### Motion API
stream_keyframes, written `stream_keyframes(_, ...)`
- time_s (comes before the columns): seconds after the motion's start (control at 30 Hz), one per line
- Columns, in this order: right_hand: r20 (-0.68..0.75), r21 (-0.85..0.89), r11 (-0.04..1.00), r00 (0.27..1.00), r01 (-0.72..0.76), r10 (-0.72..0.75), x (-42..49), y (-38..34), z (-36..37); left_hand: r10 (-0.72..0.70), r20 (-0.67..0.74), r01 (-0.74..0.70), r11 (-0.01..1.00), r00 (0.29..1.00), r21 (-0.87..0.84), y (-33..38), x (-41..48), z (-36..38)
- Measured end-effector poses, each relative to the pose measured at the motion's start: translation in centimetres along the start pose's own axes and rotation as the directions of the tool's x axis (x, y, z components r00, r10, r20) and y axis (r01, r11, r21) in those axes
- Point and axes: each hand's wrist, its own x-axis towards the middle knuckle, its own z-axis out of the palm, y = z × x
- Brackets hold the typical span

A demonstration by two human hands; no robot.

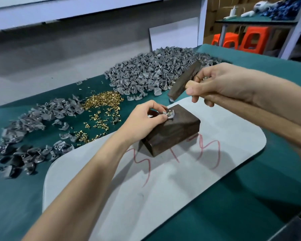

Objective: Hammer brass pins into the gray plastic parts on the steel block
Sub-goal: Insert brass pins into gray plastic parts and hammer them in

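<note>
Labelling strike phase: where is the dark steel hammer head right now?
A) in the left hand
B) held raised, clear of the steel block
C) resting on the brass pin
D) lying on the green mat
B: the right hand grips the dark steel-headed hammer, raised clear of the dark rectangular steel block, where the left hand pinches the small gray plastic part.

Head view, forward-down, close over table (250, 197)

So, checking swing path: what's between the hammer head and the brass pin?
Head view: nothing between hammer head and brass pin, only air above the steel block.
</note>
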Motion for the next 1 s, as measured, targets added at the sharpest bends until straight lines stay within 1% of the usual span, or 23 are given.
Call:
stream_keyframes(0.1, 0.098, 0.053, 0.998, 0.995, -0.036, 0.031, -0.3, 0.2, 0.5, -0.004, 0.0, 0.004, 1.0, 1.0, -0.009, 0.0, 0.0, 0.0)
stream_keyframes(0.17, 0.154, 0.164, 0.983, 0.986, -0.083, 0.058, -0.2, 0.3, 0.8, -0.004, -0.009, 0.004, 1.0, 1.0, -0.021, 0.0, -0.1, 0.1)
stream_keyframes(0.23, 0.181, 0.239, 0.963, 0.98, -0.126, 0.084, -0.2, 0.3, 0.9, -0.001, -0.014, 0.0, 1.0, 1.0, -0.03, -0.1, -0.1, 0.1)
stream_keyframes(0.27, 0.171, 0.229, 0.965, 0.981, -0.127, 0.089, -0.2, 0.2, 1.0, 0.001, -0.013, -0.001, 1.0, 1.0, -0.028, -0.1, 0.0, 0.1)
stream_keyframes(0.37, 0.058, 0.129, 0.99, 0.997, -0.054, 0.046, -0.2, 0.0, 1.3, 0.009, -0.011, -0.01, 1.0, 1.0, -0.023, -0.2, 0.0, 0.1)
stream_keyframes(0.43, -0.002, 0.026, 1.0, 1.0, 0.0, 0.0, -0.3, -0.2, 1.5, 0.022, -0.028, -0.022, 1.0, 0.999, -0.014, -0.1, -0.1, 0.2)
stream_keyframes(0.5, -0.001, -0.106, 0.993, 0.999, 0.05, -0.05, -0.2, -0.5, 1.9, 0.038, -0.042, -0.038, 0.999, 0.998, 0.002, 0.0, -0.1, 0.2)
stream_keyframes(0.57, 0.021, -0.251, 0.963, 0.996, 0.095, -0.092, -0.1, -0.9, 2.3, 0.049, -0.043, -0.048, 0.999, 0.998, 0.024, 0.1, -0.2, 0.2)
stream_keyframes(0.67, 0.018, -0.395, 0.911, 0.992, 0.119, -0.122, -0.1, -1.7, 2.4, 0.059, -0.044, -0.058, 0.998, 0.997, 0.029, 0.3, -0.2, 0.1)
stream_keyframes(0.8, -0.072, -0.476, 0.868, 0.977, 0.143, -0.201, 0.1, -2.3, 2.6, 0.045, -0.049, -0.043, 0.999, 0.998, 0.029, 0.1, -0.2, 0.1)
stream_keyframes(0.93, -0.058, -0.533, 0.838, 0.983, 0.115, -0.172, -0.1, -2.2, 3.2, 0.049, -0.053, -0.048, 0.999, 0.997, 0.019, 0.1, -0.2, 0.1)
stream_keyframes(1.0, -0.081, -0.546, 0.829, 0.977, 0.122, -0.197, -0.2, -2.4, 3.0, 0.046, -0.044, -0.045, 0.999, 0.998, 0.014, 0.2, -0.1, 0.0)
